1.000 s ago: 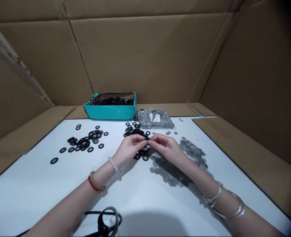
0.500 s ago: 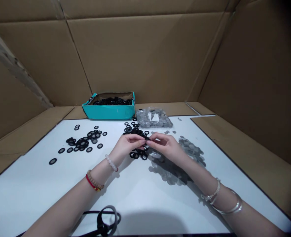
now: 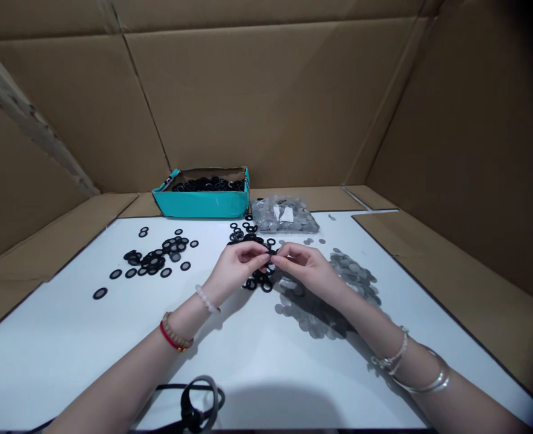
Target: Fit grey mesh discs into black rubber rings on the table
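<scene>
My left hand and my right hand meet fingertip to fingertip above the middle of the table. Both pinch a small black ring, mostly hidden by the fingers. Under and behind them lies a pile of loose black rings. To the right, partly beneath my right forearm, thin grey discs are spread out, with another heap of grey discs beyond the arm. Off to the left sits a cluster of black rings with grey centres.
A teal box full of black rings stands at the back, beside a clear bag of grey discs. Cardboard walls enclose the white table. A black cable with a grey loop lies at the front edge.
The view has shifted slightly. My hands stay together in the same place, with the fingertips slightly re-angled around the black ring.
</scene>
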The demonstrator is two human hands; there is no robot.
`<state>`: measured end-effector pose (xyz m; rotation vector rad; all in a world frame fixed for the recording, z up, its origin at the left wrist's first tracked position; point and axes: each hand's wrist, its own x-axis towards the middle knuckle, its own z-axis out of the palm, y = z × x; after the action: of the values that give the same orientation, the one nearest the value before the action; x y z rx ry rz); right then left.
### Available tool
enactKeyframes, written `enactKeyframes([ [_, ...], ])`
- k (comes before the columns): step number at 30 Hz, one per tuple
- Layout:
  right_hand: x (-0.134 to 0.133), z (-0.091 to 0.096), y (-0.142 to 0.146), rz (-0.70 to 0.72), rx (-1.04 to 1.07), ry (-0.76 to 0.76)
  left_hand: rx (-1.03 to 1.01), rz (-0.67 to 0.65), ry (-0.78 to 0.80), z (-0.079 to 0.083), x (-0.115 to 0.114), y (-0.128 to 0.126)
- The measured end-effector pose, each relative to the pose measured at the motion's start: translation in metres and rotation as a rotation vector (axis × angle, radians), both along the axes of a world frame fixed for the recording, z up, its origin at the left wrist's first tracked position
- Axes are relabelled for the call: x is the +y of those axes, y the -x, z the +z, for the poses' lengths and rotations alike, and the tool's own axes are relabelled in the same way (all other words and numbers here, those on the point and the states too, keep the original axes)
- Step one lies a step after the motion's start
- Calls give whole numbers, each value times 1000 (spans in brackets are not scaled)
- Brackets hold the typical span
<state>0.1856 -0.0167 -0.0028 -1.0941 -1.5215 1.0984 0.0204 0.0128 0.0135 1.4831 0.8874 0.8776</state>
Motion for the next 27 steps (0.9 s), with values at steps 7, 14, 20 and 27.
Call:
enactKeyframes([
  [7, -5, 2, 1, -108, -81, -191, 84, 81, -110, -1, -7, -5],
  [14, 4, -4, 1, -165, 29, -49, -39, -25, 5, -5, -5, -6],
  [20, 7, -5, -1, -106, 83, 45, -79, -18, 99, -6, -1, -6],
  [27, 2, -3, 3, -112, 38, 3, -28, 95, 28, -11, 3, -3],
])
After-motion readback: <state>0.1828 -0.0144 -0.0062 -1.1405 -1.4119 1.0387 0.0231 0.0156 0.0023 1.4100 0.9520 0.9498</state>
